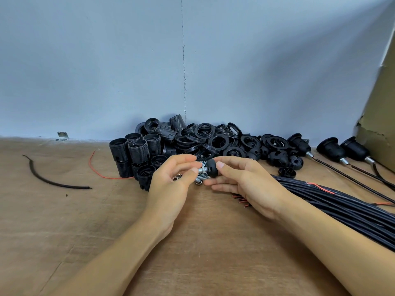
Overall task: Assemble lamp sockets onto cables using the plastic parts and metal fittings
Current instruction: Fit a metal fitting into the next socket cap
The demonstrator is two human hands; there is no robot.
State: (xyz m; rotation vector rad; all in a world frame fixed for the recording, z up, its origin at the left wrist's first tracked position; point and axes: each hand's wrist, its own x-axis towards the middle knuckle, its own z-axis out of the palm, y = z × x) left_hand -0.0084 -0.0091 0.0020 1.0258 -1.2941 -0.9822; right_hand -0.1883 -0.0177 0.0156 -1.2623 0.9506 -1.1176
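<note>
Socket cap (pixel 212 168), a small black dome, sits just above the table (pixel 85 227) near its middle, held between the thumb and curled fingers of the right hand (pixel 245 184). A silver threaded fitting (pixel 202 170) sticks out of the cap toward the left hand (pixel 171 186), which pinches it between thumb and forefinger. Under the hands lie a few loose metal fittings (pixel 199 180). Just behind, threaded black socket bodies (pixel 136 154) stand and lie in a heap, with a pile of black rings (pixel 205 135) beside them and more caps (pixel 277 157) to the right. A thick bundle of black cables (pixel 333 201) runs under the right forearm, red wire ends showing. Finished sockets on cables (pixel 331 149) lie near a cardboard sheet (pixel 380 124). Far left lie a short black cable piece (pixel 49 180) and a thin red wire (pixel 94 167).
</note>
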